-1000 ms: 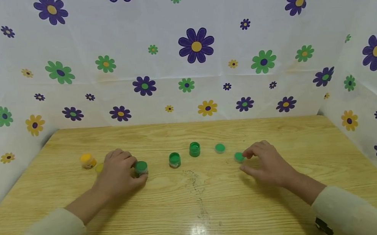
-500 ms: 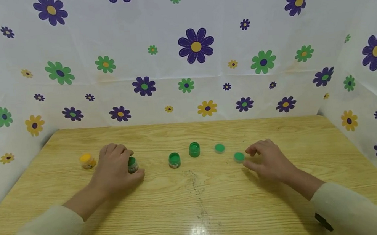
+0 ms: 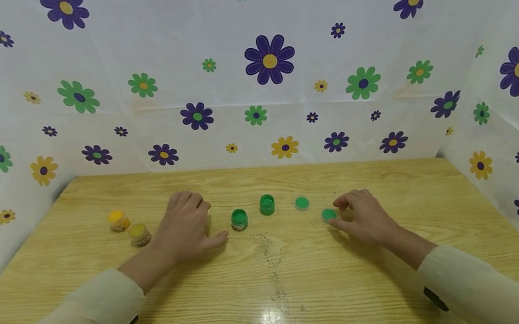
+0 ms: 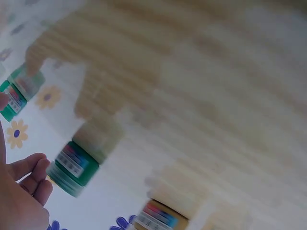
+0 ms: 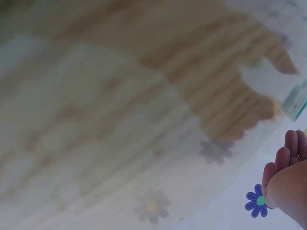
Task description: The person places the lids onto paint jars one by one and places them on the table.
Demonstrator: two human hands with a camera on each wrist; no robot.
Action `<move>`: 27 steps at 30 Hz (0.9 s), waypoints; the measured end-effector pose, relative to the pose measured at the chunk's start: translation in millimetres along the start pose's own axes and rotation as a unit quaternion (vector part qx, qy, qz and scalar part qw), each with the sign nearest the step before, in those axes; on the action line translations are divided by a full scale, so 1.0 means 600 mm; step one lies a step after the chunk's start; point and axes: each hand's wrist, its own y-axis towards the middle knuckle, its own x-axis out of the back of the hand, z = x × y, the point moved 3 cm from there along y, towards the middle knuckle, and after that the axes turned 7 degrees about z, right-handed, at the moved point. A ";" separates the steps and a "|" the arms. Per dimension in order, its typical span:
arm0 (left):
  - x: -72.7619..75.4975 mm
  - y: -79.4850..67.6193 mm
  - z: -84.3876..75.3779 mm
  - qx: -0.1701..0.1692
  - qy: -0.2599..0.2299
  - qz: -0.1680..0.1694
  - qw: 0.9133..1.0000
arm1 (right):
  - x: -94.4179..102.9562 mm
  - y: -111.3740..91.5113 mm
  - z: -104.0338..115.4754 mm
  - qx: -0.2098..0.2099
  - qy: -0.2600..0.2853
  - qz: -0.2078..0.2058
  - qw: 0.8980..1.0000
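Observation:
My left hand reaches over the table with its thumb apart from its fingers, just left of an open green paint jar. It hides a lidded green paint jar in the head view; the left wrist view shows that jar beside the curved fingers, standing on the table. My right hand hovers at a green jar lid lying on the table, thumb overlapping the lid's near edge. In the right wrist view, part of the lid shows beyond the fingers.
Another open green jar and a second green lid lie between the hands, farther back. On the left stand a yellow jar and an olive-yellow jar. A flowered cloth rises behind the wooden table.
My left hand first slid the lidded green jar left, beside the olive-yellow jar, then let go and moved right towards the open green jar. My right hand stayed near the lid.

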 end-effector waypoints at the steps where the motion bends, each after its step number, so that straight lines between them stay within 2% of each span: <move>1: 0.000 0.004 -0.004 -0.002 -0.002 0.001 1.000 | 0.000 0.001 0.001 0.003 -0.001 -0.001 1.000; 6: -0.005 0.024 -0.024 -0.014 -0.017 0.017 1.000 | -0.003 0.003 0.005 0.010 -0.004 0.001 1.000; 15: -0.015 0.051 -0.046 -0.002 -0.040 0.048 0.998 | -0.007 0.008 0.002 0.002 -0.014 0.014 1.000; 27: -0.024 0.055 -0.052 0.001 -0.071 0.074 0.995 | -0.013 0.012 0.008 0.004 -0.048 0.024 0.999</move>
